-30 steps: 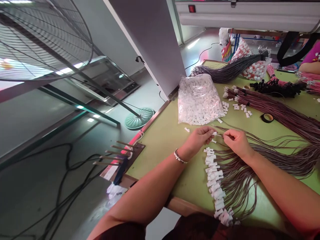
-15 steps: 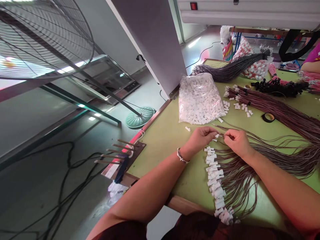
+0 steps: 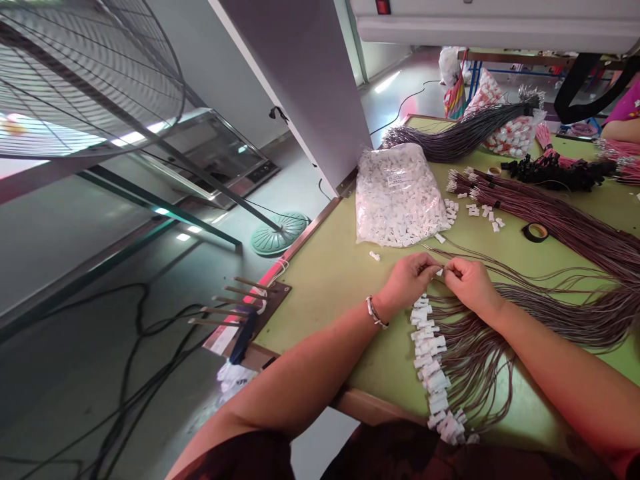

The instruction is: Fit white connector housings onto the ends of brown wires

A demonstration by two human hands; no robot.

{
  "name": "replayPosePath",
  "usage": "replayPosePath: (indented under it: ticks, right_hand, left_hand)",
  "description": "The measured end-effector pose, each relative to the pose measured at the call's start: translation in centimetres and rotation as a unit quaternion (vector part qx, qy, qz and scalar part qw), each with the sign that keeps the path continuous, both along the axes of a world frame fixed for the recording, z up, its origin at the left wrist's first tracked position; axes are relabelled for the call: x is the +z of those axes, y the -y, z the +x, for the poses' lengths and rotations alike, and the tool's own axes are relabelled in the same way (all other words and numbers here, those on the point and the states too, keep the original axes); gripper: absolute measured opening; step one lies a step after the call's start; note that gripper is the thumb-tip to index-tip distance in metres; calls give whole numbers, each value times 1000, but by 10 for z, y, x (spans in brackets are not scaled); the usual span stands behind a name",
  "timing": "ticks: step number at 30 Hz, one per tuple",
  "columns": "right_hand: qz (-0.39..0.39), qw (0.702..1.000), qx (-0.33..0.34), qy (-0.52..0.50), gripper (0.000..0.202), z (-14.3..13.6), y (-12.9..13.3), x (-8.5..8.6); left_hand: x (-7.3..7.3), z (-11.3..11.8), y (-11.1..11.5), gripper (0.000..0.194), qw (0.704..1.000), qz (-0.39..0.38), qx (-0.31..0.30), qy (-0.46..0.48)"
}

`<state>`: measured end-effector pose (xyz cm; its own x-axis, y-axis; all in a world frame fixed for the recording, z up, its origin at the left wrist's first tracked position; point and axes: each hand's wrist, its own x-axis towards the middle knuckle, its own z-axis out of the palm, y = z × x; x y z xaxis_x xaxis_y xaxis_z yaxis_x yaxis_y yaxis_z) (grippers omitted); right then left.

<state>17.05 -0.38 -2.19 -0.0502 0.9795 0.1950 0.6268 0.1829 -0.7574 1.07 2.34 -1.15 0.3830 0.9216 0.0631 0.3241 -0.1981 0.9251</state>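
Note:
My left hand (image 3: 407,280) pinches a small white connector (image 3: 439,272) over the green table (image 3: 320,287). Close beside it on the right, my right hand (image 3: 470,283) has its fingers closed on the end of a thin brown wire. Below the hands, a column of white connectors (image 3: 431,353) runs toward the table's front edge, with brown wires (image 3: 480,360) leading off to the right. Behind my hands lies a clear bag of white connectors (image 3: 397,193). One loose connector (image 3: 375,256) rests left of my left hand's fingertips.
Brown wire bundles (image 3: 555,220), a black tape roll (image 3: 535,232) and dark wires (image 3: 465,133) lie at the back right. A pegged rack (image 3: 270,303) sits at the left edge. A fan (image 3: 90,80) stands left. Another person's arm (image 3: 623,131) shows far right.
My left hand has moved slightly right, so its fingertips and those of my right hand are closer together. The connector between them is now more covered.

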Motion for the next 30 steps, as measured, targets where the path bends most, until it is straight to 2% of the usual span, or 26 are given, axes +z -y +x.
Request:
replayPosePath:
  ticks: [5,8,15,22,25,30]
  right_hand:
    - [25,999,-2,45,15,-2,2,2]
    - [10,1000,0,10,15,-1,2,3]
    - [-75,994,-1,-75,16,0,-3,5]
    - [-91,993,6,-79,18,1,-5,6]
    - [-91,994,12,-64,19,2,-5,5]
    - [-89,993,40,-66,20,4,-4,4]
  left_hand:
    - [-4,2,1,14,995,-82,7,48]
    - [-3,0,0,15,994,-94,9,57]
    - [-4,-4,-4,8,999,11,-7,50]
    - [-7,-6,-4,7,997,37,-18,67]
    - [-7,-6,-4,6,996,10,-20,92]
    - [-8,-8,-6,9,982,-82,-36,164]
